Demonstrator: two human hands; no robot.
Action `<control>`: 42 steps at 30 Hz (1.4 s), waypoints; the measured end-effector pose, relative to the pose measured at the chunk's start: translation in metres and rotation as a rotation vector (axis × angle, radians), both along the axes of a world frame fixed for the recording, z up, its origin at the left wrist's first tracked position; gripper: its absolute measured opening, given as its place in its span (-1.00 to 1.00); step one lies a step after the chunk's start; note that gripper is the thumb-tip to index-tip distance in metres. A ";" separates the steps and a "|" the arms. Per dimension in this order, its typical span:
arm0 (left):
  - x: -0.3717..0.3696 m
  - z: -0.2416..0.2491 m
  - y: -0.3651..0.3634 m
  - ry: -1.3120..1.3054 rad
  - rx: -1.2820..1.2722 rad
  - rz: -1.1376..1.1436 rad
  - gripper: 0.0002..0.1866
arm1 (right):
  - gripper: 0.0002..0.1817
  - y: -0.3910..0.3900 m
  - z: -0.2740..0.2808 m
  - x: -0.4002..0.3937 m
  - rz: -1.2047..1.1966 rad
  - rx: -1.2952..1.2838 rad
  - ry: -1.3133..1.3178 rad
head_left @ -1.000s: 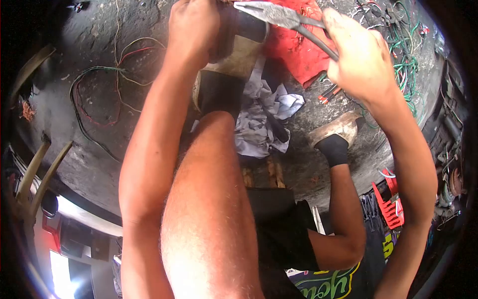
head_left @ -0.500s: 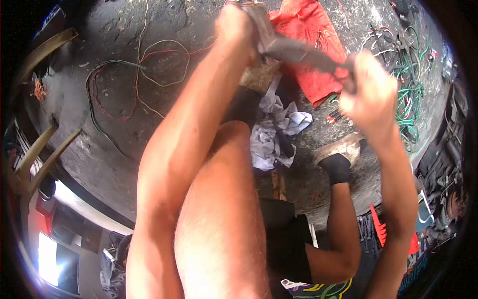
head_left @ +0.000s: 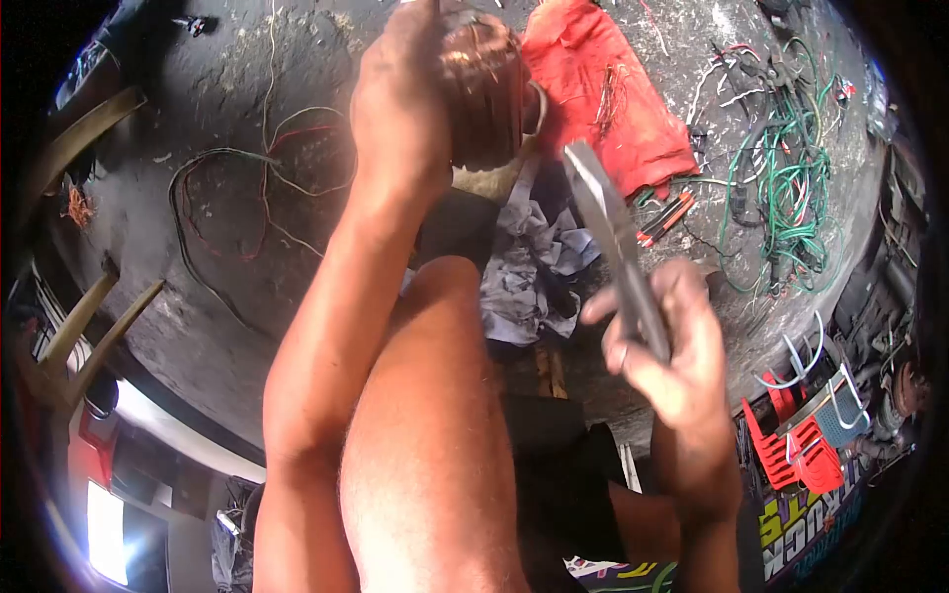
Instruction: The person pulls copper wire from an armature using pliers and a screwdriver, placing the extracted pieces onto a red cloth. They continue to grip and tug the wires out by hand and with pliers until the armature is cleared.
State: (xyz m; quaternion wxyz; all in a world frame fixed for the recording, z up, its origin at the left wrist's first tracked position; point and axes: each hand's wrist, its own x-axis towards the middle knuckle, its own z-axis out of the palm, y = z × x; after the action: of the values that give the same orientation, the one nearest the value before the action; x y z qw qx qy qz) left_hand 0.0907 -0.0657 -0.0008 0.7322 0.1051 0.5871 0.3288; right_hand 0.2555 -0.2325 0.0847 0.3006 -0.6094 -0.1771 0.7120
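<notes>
My left hand is at the top centre, blurred, with its fingers against the side of a cylindrical motor part with copper windings. Its fingertips are partly out of sight. My right hand holds a dark metal tool like pliers, whose tip points up and left. A gap separates the tool from the motor part. Behind them a red cloth lies on the ground with thin copper wires on it. Below the motor part is a crumpled grey-white cloth.
Tangled green and black wires lie at the right, and a red-and-black tool beside the red cloth. Loose thin wires spread over the ground at the left. Red plastic pieces are at the lower right.
My right hand has moved down and left with the tool, away from the motor part. My left hand has shifted left, and the windings now show.
</notes>
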 end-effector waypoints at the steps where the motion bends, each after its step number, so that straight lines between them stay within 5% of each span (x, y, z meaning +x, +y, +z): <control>1: 0.002 0.000 -0.007 -0.003 0.173 0.040 -0.51 | -0.76 -0.003 0.009 -0.002 0.012 -0.011 0.108; 3: -0.004 -0.022 -0.011 0.096 0.519 0.039 -0.48 | -0.82 -0.002 0.023 -0.008 -0.018 -0.081 0.282; 8: -0.009 0.024 -0.006 -0.032 0.390 -0.096 -0.44 | -0.56 0.005 0.035 -0.016 -0.185 -0.183 0.539; 12: -0.011 0.031 -0.007 -0.010 0.388 -0.148 -0.40 | -0.64 0.013 0.046 -0.027 -0.295 -0.247 0.406; 15: -0.007 0.038 -0.009 -0.247 0.255 0.015 -0.36 | -0.63 0.013 0.048 -0.018 -0.295 -0.308 0.527; 18: -0.014 0.020 -0.011 -0.343 0.393 -0.071 -0.34 | -0.61 0.012 0.045 -0.015 -0.290 -0.320 0.636; 20: -0.017 0.015 -0.012 -0.223 0.491 -0.183 -0.33 | -0.61 0.014 0.044 -0.013 -0.291 -0.323 0.751; 24: -0.013 0.017 -0.015 -0.210 0.464 -0.062 -0.34 | -0.58 0.013 0.042 -0.011 -0.297 -0.337 0.892; 26: -0.013 0.019 -0.012 -0.207 0.660 -0.079 -0.34 | -0.08 0.015 0.049 -0.016 -0.334 -0.463 0.786; 29: -0.008 0.039 -0.010 -0.073 0.491 -0.020 -0.33 | -0.04 0.019 0.049 -0.019 -0.278 -0.491 0.780; 31: -0.004 0.043 -0.011 0.009 0.360 0.028 -0.31 | -0.04 0.016 0.047 -0.024 -0.335 -0.455 0.776; 32: 0.000 0.018 -0.013 0.150 0.748 -0.031 -0.29 | -0.04 0.013 0.046 -0.027 -0.391 -0.418 0.774; 35: -0.004 0.018 -0.017 0.115 0.739 -0.029 -0.29 | -0.03 0.007 0.043 -0.033 -0.502 -0.330 0.813; 37: -0.007 0.037 -0.011 -0.083 0.329 0.055 -0.31 | -0.06 0.007 0.045 -0.038 -0.542 -0.314 0.820; 40: -0.007 0.025 -0.018 -0.369 0.391 0.153 -0.35 | -0.17 0.005 0.040 -0.036 -0.532 -0.268 0.879; 42: -0.008 0.024 -0.018 -0.327 0.365 0.179 -0.38 | -0.23 0.005 0.039 -0.031 -0.479 -0.238 0.932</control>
State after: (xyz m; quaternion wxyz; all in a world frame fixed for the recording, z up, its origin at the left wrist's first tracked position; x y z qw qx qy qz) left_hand 0.0826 -0.0839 0.0236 0.7542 0.1286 0.3989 0.5055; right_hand 0.2249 -0.2270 0.1238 0.4302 -0.2818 0.2010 0.8337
